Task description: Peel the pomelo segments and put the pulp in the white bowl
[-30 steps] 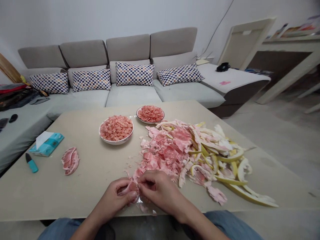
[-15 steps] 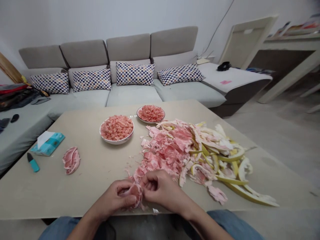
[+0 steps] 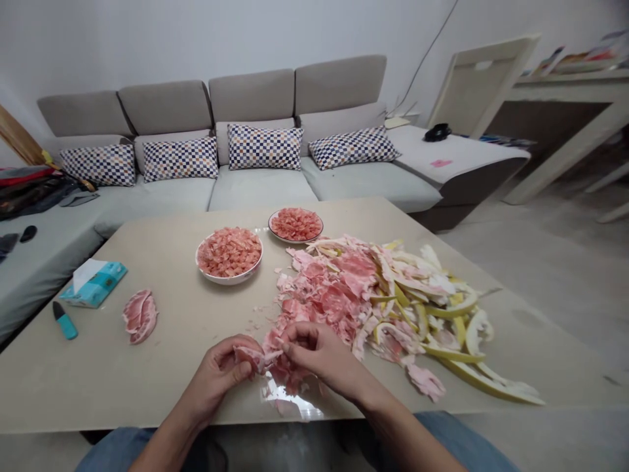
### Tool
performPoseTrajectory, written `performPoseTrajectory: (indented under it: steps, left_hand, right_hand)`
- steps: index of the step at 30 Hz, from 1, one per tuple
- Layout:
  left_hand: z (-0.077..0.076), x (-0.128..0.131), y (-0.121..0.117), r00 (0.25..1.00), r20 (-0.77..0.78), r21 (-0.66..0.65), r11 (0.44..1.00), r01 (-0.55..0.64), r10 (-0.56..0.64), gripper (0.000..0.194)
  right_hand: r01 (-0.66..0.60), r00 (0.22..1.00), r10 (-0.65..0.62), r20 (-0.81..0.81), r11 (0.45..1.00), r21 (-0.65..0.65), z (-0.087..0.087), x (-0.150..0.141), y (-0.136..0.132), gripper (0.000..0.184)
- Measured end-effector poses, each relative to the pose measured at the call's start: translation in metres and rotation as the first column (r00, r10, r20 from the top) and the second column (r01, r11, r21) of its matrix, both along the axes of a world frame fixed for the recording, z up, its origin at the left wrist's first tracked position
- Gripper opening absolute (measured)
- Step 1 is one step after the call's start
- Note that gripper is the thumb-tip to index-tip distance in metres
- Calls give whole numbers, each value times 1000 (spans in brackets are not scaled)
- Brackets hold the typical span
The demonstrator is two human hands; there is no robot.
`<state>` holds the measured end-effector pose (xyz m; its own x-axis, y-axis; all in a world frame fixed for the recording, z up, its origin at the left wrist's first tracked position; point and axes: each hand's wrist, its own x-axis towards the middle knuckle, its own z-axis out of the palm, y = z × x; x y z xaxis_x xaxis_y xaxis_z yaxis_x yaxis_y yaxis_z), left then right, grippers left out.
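Between thumb and fingers, my left hand (image 3: 221,370) grips a pink pomelo segment (image 3: 249,356). A pale strip of its membrane stretches across to my right hand (image 3: 319,357), whose thumb and forefinger pinch the strip's end. Just beyond the hands lies a heap of pink pomelo membrane (image 3: 319,295), running on the right into yellow-green and white pomelo rind strips (image 3: 457,357). A larger pomelo piece (image 3: 141,316) rests apart on the left. Farther back stand a white bowl (image 3: 230,278) and a dark-rimmed plate (image 3: 295,240), both piled with peeled pink pulp.
On the table's left are a blue tissue pack (image 3: 95,285) and a small knife with a turquoise handle (image 3: 65,321). Behind the table (image 3: 122,387) runs a grey sofa (image 3: 265,187) with checkered cushions (image 3: 265,147). Light reflects off the tabletop near its front edge.
Both hands have risen slightly away from the table's front edge and moved a little apart. A membrane strip now stretches between them from the segment.
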<state>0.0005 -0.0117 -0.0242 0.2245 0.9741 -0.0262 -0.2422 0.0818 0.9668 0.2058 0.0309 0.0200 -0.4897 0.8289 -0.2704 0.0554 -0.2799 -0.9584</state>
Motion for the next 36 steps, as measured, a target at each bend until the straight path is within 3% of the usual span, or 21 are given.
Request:
performPoseTrajectory:
  steps: [7, 13, 16, 18, 21, 23, 26, 31, 33, 36]
  left_hand:
    - [-3, 5, -1, 992, 103, -158, 986, -56, 73, 24]
    - [0, 10, 0, 984, 167, -179, 984, -23, 54, 21]
    - [2, 10, 1, 982, 185, -160, 987, -3, 33, 18]
    - [3, 9, 2, 982, 187, -149, 989, -2, 30, 17]
    - [2, 9, 2, 986, 162, -141, 990, -7, 30, 16]
    - [1, 10, 2, 990, 133, -137, 990, -18, 36, 15]
    - [-2, 11, 1, 998, 47, -91, 996, -27, 31, 17]
    - [-3, 12, 3, 999, -52, -74, 997, -8, 4, 19]
    - [-3, 13, 2, 1000, -26, -120, 993, 11, -14, 21]
    - [-3, 13, 0, 998, 48, -185, 982, 38, -29, 31]
  right_hand:
    - [-12, 993, 5, -118, 998, -60, -1, -1, -2, 21]
    - [-46, 970, 5, -241, 985, -166, -8, -5, -4, 27]
    - [10, 968, -52, -244, 986, -169, -7, -8, -5, 26]
    - [49, 980, -63, -187, 995, -84, -3, -9, -6, 25]
    - [46, 999, -47, 3, 980, 194, -1, -11, -8, 23]
    - [17, 991, -66, 119, 927, 375, -3, -13, -10, 18]
    - [-10, 974, -115, 196, 842, 540, -12, -16, -12, 12]
    - [-78, 941, -156, 301, 764, 641, -16, -18, -14, 15]
    - [-60, 935, -182, 306, 768, 638, -14, -18, -15, 13]
    - [2, 943, -191, 271, 820, 572, -9, -17, -14, 11]
